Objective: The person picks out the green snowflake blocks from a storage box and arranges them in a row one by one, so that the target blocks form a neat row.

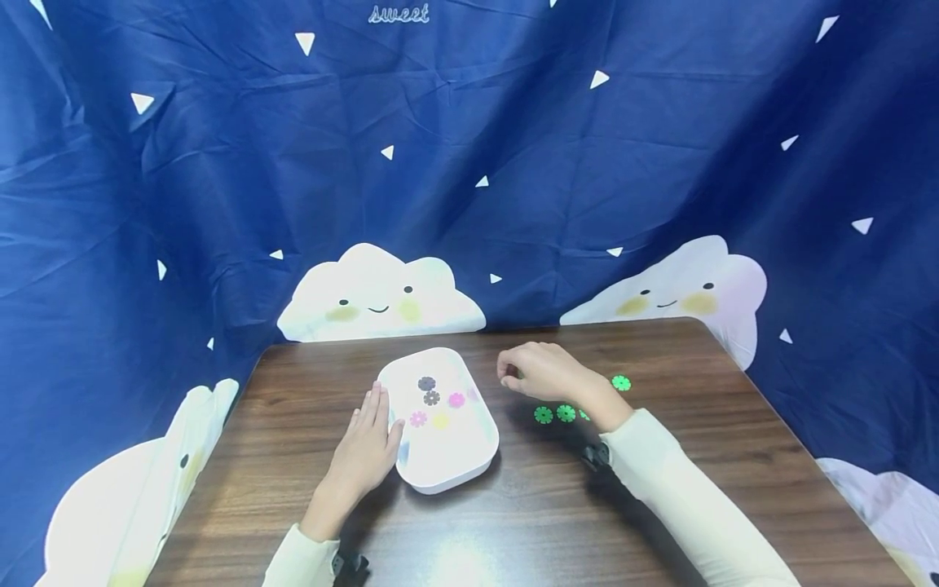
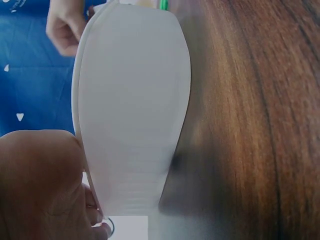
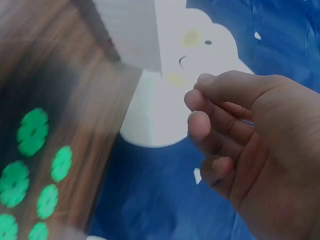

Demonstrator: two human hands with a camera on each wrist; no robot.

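A white tray (image 1: 447, 481) lies on the brown wooden table (image 1: 293, 391) and holds several small flower-shaped pieces: dark ones (image 1: 427, 383), pink ones (image 1: 456, 400) and a yellow one. My left hand (image 1: 374, 424) rests against the tray's left rim with straight fingers; in the left wrist view its palm (image 2: 40, 185) lies beside the tray wall (image 2: 135, 100). My right hand (image 1: 513, 373) hovers just right of the tray with curled fingers (image 3: 200, 105), and no piece shows between them. Green flower pieces (image 1: 544, 414) (image 3: 32, 131) lie on the table under and behind that hand.
A dark blue cloth (image 1: 513, 163) with white clouds and triangles hangs behind and around the table. One more green piece (image 1: 621, 382) lies farther right. The table's right side and front are bare wood.
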